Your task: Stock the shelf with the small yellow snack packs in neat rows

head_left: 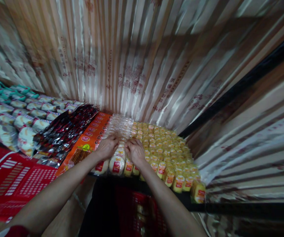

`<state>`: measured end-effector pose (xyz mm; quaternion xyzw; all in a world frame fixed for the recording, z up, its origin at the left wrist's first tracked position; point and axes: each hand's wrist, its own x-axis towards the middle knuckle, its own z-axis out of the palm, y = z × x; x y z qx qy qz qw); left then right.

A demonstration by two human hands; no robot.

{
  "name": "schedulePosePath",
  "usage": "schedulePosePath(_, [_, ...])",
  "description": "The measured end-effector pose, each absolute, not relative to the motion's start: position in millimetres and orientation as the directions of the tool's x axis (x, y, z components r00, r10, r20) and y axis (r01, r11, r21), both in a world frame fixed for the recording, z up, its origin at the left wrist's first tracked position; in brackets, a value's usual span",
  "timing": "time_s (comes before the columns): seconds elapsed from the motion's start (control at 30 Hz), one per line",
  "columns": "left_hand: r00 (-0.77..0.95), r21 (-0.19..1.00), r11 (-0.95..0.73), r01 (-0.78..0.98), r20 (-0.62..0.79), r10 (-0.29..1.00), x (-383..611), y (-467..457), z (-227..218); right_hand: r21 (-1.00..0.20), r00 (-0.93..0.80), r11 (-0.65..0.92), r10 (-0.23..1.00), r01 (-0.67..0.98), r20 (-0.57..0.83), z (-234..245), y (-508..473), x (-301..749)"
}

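I had the white packs (117, 163) just below the middle of the frame, in a narrow row running back from the front edge. The left hand (108, 148) lay over the row's left side, fingers curled inward; the right hand (135, 151) faced it, curled likewise, where the row met the yellow packs (160, 141). The two were close together but apart. Blur and knuckles hid the fingertips, so I could not tell whether either hand pinched a wrapper or merely rested on one.

For such close handling I judged a light touch best: grip by the wrapper ends, work the hands as a pair, and mind the neighbours, since crinkly film could easily drag the next pack along.

The front packs stood at the lip of the dark shelf (196, 206), where a tug toward the body could tip one off. To the left, the orange bag (94, 131) lay slanted beside the row, then the dark packs (66, 130), with a red basket (30, 174) at lower left. The pleated sheeting (132, 65) came down close behind, and a dark bar (243, 79) crossed the upper right. To me, straight up looked the easiest way out.
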<state>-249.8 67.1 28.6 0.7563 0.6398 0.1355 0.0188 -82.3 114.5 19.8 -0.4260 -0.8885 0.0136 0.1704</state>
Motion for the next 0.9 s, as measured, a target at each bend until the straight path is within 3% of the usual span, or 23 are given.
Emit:
schedulePosePath(0.2, [0.092, 0.197, -0.117, 0.973, 0.127, 0.988, -246, 72, 27, -0.197, -0.636, 0.719, 0.687, 0.667, 0.353, 31, 104, -79])
schedulePosePath(0.33, [0.099, 0.191, -0.128, 0.973, 0.153, 0.983, -245, 70, 26, -0.155, -0.738, 0.796, 0.602, 0.585, 0.305, 31, 86, -78])
schedulePosePath(0.57, [0.114, 0.197, -0.16, 0.967, 0.225, 0.968, -248, 67, 21, -0.06, -0.727, 0.751, 0.653, 0.657, 0.212, 23, 79, -88])
schedulePosePath(0.73, [0.081, 0.182, -0.157, 0.971, 0.366, 0.927, -239, 37, 17, -0.142, -0.682, 0.717, 0.695, 0.682, 0.228, 21, 81, -90])
schedulePosePath(0.9, [0.09, 0.196, -0.17, 0.966, 0.36, 0.928, -202, -20, -15, -0.168, -0.693, 0.745, 0.664, 0.646, 0.281, 20, 80, -87])
